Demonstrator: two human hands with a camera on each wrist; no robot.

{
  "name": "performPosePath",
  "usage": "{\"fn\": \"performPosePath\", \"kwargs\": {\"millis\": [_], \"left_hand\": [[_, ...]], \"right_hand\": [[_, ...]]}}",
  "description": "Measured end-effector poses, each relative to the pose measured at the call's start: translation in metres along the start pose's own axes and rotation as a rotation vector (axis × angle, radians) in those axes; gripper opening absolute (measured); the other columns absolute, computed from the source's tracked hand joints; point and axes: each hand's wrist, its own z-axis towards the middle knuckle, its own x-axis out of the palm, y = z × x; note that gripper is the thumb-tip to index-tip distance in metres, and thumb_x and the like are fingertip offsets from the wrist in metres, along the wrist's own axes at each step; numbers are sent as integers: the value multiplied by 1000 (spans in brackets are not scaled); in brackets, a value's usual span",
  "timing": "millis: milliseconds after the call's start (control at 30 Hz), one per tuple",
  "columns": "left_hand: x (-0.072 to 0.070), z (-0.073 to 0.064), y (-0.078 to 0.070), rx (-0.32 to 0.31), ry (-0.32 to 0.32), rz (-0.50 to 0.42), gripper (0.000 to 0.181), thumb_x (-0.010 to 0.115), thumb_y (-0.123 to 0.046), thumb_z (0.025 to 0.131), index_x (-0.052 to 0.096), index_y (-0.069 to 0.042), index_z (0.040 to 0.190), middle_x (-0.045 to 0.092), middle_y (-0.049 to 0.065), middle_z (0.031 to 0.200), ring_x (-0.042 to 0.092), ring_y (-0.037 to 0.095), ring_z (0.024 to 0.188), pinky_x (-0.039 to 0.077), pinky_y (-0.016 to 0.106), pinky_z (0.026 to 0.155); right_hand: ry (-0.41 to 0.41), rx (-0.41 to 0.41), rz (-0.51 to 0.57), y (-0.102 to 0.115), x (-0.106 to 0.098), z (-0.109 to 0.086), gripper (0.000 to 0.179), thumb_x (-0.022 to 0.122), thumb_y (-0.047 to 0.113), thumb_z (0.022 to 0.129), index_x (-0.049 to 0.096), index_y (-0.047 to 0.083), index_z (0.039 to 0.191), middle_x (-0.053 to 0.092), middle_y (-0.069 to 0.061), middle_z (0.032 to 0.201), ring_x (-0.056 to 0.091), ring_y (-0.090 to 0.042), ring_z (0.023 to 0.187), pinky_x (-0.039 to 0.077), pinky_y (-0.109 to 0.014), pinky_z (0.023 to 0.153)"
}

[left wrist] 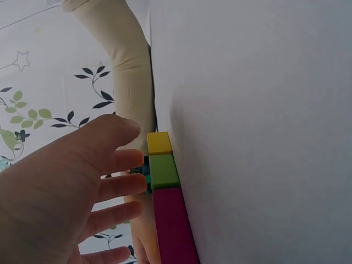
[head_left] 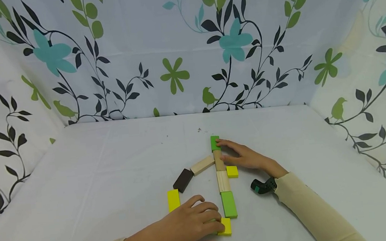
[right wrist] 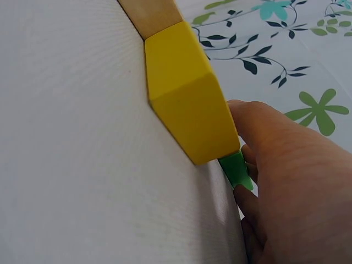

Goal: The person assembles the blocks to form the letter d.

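Observation:
My left hand (head_left: pixel 191 228) lies low over the near end of a block figure, its fingers loosely bent by a yellow block (head_left: pixel 227 226). In the left wrist view, that hand stands apart from a row of yellow, green (left wrist: pixel 164 170) and magenta (left wrist: pixel 175 225) blocks. My right hand (head_left: pixel 247 157) reaches to the far end, one fingertip touching a green block (head_left: pixel 215 143). Its thumb is beside a plain wooden block (head_left: pixel 219 160). A small yellow block (head_left: pixel 232 172) sits right of the line, large in the right wrist view. Some fingertips are hidden there.
Another wooden block (head_left: pixel 223 181) and a light green block (head_left: pixel 229 204) continue the line. A slanted wooden block (head_left: pixel 202 165), a dark brown block (head_left: pixel 183 180) and a yellow block (head_left: pixel 173 200) form the left side. A white cloth (head_left: pixel 99 181) covers the table.

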Motion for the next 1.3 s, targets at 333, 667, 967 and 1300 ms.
{"fn": "performPosePath", "kwargs": {"millis": [333, 667, 967, 1300], "left_hand": [[-5, 22, 19, 9, -67, 9, 24, 63, -40, 93, 65, -24, 110, 62, -9, 108, 57, 7, 109, 43, 28, 95], [-6, 55, 59, -99, 136, -12, 42, 56, -49, 96, 62, -21, 127, 61, -6, 124, 52, 12, 121, 41, 35, 103], [6, 72, 81, -216, 321, -71, 54, 53, -54, 95, 57, -17, 135, 56, -4, 137, 43, 16, 134, 37, 41, 108], [13, 86, 67, -166, 460, -80, 59, 47, -61, 95, 54, -23, 139, 50, -9, 144, 32, 16, 142, 27, 42, 116]], "right_hand": [[0, -10, -4, -4, -1, 0, 54, 59, 33, 98, 41, 19, 146, 30, -3, 158, 21, -29, 147, 20, -56, 116], [5, -12, 17, -4, -3, -1, 54, 59, 30, 98, 41, 17, 146, 30, -5, 158, 21, -30, 147, 19, -58, 115], [21, -34, -11, -4, -2, 1, 55, 56, 26, 100, 36, 17, 150, 28, -6, 159, 21, -28, 148, 19, -54, 117], [10, -29, -17, -3, -2, -1, 52, 58, 26, 99, 40, 15, 147, 31, -5, 158, 21, -28, 147, 20, -53, 117]]}}
